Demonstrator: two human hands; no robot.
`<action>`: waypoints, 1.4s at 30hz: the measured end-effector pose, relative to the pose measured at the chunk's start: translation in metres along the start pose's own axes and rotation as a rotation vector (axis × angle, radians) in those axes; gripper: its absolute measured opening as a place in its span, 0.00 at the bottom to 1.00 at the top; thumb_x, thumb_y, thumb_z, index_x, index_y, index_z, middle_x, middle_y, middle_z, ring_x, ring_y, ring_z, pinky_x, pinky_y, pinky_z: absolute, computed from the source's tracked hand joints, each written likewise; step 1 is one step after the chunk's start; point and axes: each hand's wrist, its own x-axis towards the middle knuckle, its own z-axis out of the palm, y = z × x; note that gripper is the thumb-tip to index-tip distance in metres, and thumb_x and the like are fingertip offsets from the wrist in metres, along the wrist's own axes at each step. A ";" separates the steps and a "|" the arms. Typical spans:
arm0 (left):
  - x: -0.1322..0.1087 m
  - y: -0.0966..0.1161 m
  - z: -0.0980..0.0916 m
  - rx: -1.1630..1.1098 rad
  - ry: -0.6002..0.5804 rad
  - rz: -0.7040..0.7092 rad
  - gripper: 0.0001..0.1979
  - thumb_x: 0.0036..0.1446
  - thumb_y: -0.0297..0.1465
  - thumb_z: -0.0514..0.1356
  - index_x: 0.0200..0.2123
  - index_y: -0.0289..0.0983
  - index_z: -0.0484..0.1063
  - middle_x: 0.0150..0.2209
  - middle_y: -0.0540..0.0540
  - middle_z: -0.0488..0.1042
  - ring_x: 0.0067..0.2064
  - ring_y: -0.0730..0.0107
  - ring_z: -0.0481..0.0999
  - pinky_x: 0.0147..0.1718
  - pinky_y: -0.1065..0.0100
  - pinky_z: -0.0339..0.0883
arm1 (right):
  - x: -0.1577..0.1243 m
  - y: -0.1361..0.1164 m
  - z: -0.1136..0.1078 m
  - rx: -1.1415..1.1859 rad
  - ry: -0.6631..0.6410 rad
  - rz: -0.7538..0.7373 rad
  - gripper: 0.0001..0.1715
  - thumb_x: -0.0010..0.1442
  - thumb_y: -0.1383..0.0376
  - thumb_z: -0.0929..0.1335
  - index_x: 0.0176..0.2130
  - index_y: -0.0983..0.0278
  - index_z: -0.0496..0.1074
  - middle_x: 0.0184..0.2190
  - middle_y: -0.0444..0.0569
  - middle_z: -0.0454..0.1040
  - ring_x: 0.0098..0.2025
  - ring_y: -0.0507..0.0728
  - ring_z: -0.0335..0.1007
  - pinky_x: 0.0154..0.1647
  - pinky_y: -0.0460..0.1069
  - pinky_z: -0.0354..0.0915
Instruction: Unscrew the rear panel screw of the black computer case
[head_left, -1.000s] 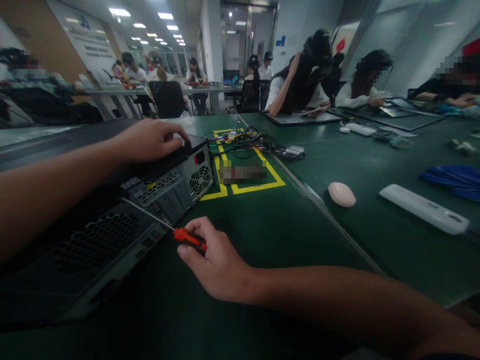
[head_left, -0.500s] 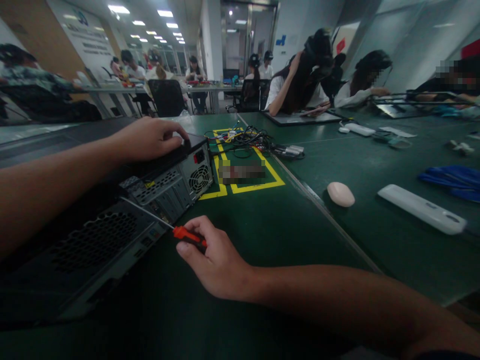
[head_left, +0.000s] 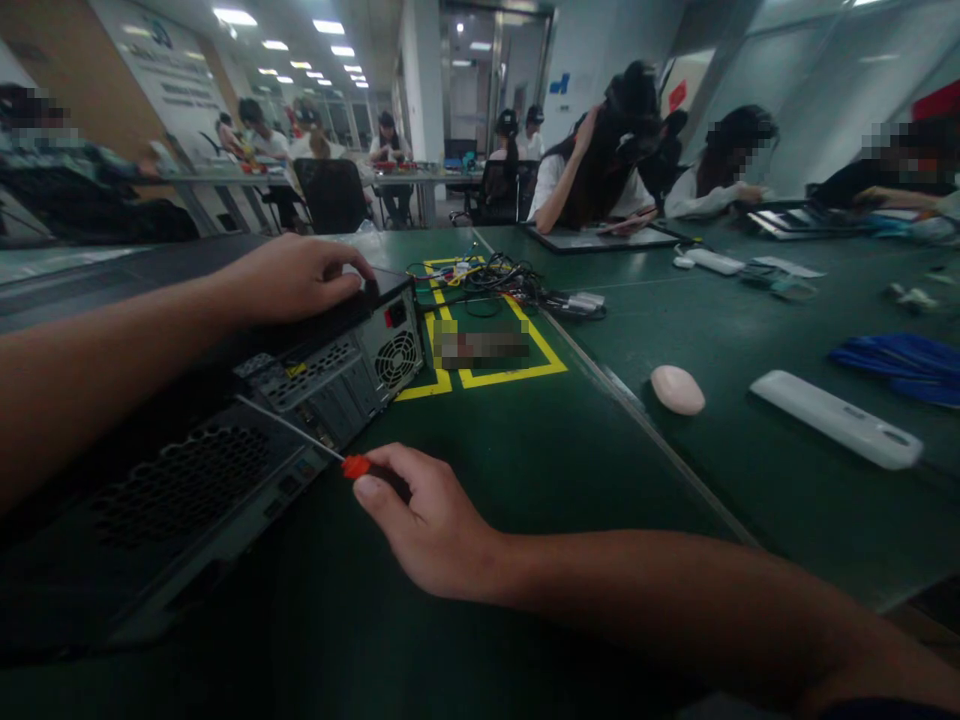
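A black desktop computer case (head_left: 330, 410) lies on its side at the left, with its vented rear panel and fan grille turned towards the right. My left hand (head_left: 311, 275) rests on the case's upper surface near the rear corner, its fingers loosely bent and holding nothing. Closed round the handle of a screwdriver (head_left: 356, 466) with an orange and black grip, my right hand (head_left: 424, 520) is beside the rear panel. The long thin shaft reaches to the rear edge of the case, where the tip's exact contact is hard to see.
A tangle of cables (head_left: 510, 280) lies behind the case near yellow tape (head_left: 517, 374) on the green table (head_left: 600, 480). To the right are a pale rounded object (head_left: 677, 390), a white power strip (head_left: 836, 420) and a blue bundle (head_left: 900, 368). Several people sit at tables beyond.
My right fingers have shifted round the screwdriver handle, and less of its orange part shows. The tip stays at about the same spot. My left hand keeps its place on the case.
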 end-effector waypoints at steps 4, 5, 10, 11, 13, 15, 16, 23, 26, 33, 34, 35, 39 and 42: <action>0.001 0.000 0.000 -0.001 0.003 -0.005 0.29 0.68 0.42 0.51 0.60 0.37 0.82 0.38 0.44 0.79 0.35 0.64 0.73 0.44 0.62 0.63 | 0.000 0.002 0.001 -0.002 -0.001 -0.019 0.11 0.77 0.58 0.67 0.45 0.61 0.74 0.35 0.43 0.73 0.38 0.55 0.72 0.44 0.52 0.69; 0.001 0.000 0.000 -0.004 0.001 -0.011 0.29 0.68 0.43 0.51 0.60 0.37 0.82 0.38 0.44 0.79 0.35 0.65 0.73 0.43 0.62 0.63 | 0.000 0.002 0.001 0.010 -0.002 -0.009 0.10 0.76 0.57 0.67 0.47 0.61 0.75 0.36 0.44 0.75 0.39 0.56 0.74 0.44 0.52 0.69; 0.001 0.002 0.000 0.004 0.002 -0.032 0.29 0.67 0.42 0.51 0.59 0.37 0.83 0.35 0.45 0.77 0.34 0.64 0.73 0.42 0.62 0.63 | -0.002 0.002 0.002 0.055 0.004 0.071 0.19 0.67 0.59 0.76 0.53 0.59 0.70 0.42 0.44 0.77 0.41 0.57 0.77 0.45 0.52 0.72; 0.000 0.003 -0.001 0.003 -0.004 -0.036 0.29 0.67 0.42 0.51 0.59 0.37 0.83 0.35 0.45 0.77 0.35 0.64 0.73 0.42 0.62 0.63 | -0.002 0.002 0.002 0.048 0.005 0.079 0.18 0.66 0.60 0.76 0.52 0.59 0.70 0.42 0.44 0.77 0.41 0.57 0.76 0.44 0.52 0.72; 0.000 0.005 -0.002 -0.001 -0.013 -0.048 0.29 0.67 0.41 0.51 0.60 0.37 0.82 0.37 0.45 0.77 0.35 0.64 0.74 0.43 0.62 0.64 | -0.002 0.002 0.003 0.042 0.006 0.080 0.15 0.67 0.61 0.75 0.50 0.58 0.69 0.41 0.44 0.76 0.40 0.56 0.75 0.43 0.52 0.72; -0.001 0.006 -0.002 -0.005 -0.012 -0.054 0.28 0.68 0.41 0.51 0.60 0.37 0.82 0.38 0.44 0.78 0.37 0.64 0.74 0.45 0.62 0.64 | -0.002 0.003 0.003 0.045 0.005 0.072 0.14 0.68 0.61 0.74 0.49 0.58 0.68 0.41 0.44 0.75 0.40 0.56 0.73 0.42 0.51 0.72; -0.001 0.006 -0.002 -0.006 -0.008 -0.054 0.28 0.68 0.41 0.51 0.60 0.37 0.82 0.38 0.44 0.78 0.37 0.63 0.74 0.45 0.61 0.64 | -0.001 0.003 0.003 0.047 0.008 0.069 0.13 0.68 0.61 0.73 0.48 0.58 0.68 0.41 0.44 0.74 0.40 0.56 0.73 0.42 0.51 0.71; 0.001 -0.001 0.002 0.010 0.011 -0.025 0.28 0.68 0.43 0.52 0.59 0.37 0.83 0.36 0.46 0.77 0.35 0.65 0.73 0.45 0.62 0.64 | -0.001 0.002 0.003 0.056 0.001 0.066 0.12 0.68 0.61 0.73 0.48 0.58 0.68 0.41 0.44 0.74 0.40 0.56 0.73 0.42 0.51 0.71; 0.001 0.000 0.002 0.007 -0.001 -0.036 0.29 0.68 0.43 0.51 0.60 0.37 0.82 0.37 0.46 0.78 0.36 0.65 0.74 0.44 0.62 0.64 | -0.001 0.003 0.003 0.057 0.008 0.067 0.12 0.68 0.61 0.73 0.48 0.59 0.69 0.41 0.44 0.74 0.40 0.56 0.73 0.41 0.50 0.70; 0.001 0.000 0.001 0.028 0.022 -0.003 0.30 0.66 0.43 0.50 0.60 0.36 0.82 0.36 0.46 0.77 0.35 0.63 0.74 0.44 0.62 0.65 | -0.001 0.002 0.004 0.061 0.015 0.082 0.12 0.68 0.61 0.73 0.48 0.59 0.70 0.40 0.43 0.75 0.39 0.55 0.73 0.41 0.50 0.70; 0.001 0.000 0.001 0.029 0.022 0.003 0.30 0.66 0.43 0.50 0.60 0.36 0.82 0.36 0.46 0.78 0.35 0.63 0.74 0.44 0.62 0.65 | -0.001 0.001 0.004 0.053 0.016 0.085 0.11 0.69 0.61 0.73 0.47 0.59 0.70 0.40 0.43 0.75 0.39 0.55 0.73 0.41 0.50 0.70; 0.001 -0.001 0.001 0.028 0.020 0.002 0.30 0.67 0.43 0.50 0.60 0.37 0.82 0.36 0.45 0.78 0.35 0.63 0.74 0.45 0.61 0.66 | -0.001 0.000 0.003 0.048 0.015 0.085 0.11 0.69 0.61 0.73 0.47 0.59 0.70 0.39 0.44 0.75 0.40 0.55 0.74 0.41 0.50 0.70; 0.001 -0.002 0.002 0.019 0.001 -0.035 0.30 0.67 0.44 0.50 0.60 0.37 0.82 0.36 0.46 0.78 0.35 0.64 0.73 0.47 0.61 0.67 | -0.002 -0.004 0.002 0.036 0.014 0.070 0.10 0.70 0.59 0.72 0.47 0.60 0.71 0.41 0.46 0.78 0.43 0.57 0.76 0.44 0.52 0.72; 0.001 -0.002 0.003 0.017 0.011 -0.030 0.30 0.67 0.44 0.50 0.60 0.38 0.82 0.36 0.46 0.77 0.36 0.64 0.74 0.47 0.61 0.67 | -0.001 -0.004 0.001 0.015 0.012 0.063 0.09 0.72 0.58 0.71 0.48 0.60 0.72 0.42 0.46 0.78 0.44 0.58 0.76 0.46 0.53 0.72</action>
